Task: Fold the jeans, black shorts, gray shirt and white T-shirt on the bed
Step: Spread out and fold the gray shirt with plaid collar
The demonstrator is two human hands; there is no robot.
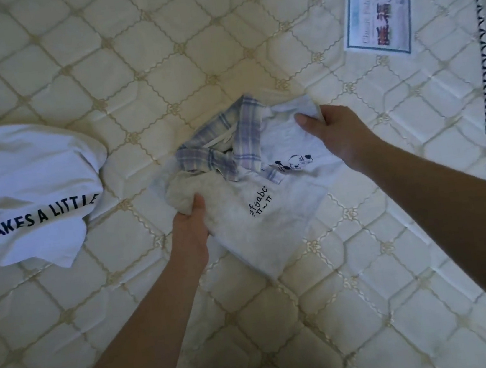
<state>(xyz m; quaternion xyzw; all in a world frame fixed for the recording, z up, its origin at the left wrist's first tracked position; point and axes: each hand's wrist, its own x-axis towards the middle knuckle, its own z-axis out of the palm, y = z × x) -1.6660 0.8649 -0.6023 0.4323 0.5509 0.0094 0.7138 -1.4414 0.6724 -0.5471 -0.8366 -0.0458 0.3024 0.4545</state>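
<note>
Hands (190,224) (336,129) gripping gray shirt (270,211), bed (217,48)

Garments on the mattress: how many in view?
2. A white T-shirt with dark lettering lies at the left edge, untouched. A pale shirt with a plaid collar sits mid-frame, held by the left hand and right hand. Others may lie out of frame.

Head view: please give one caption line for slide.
Both hands, left and right, grip plaid-collared shirt on mattress.
</note>
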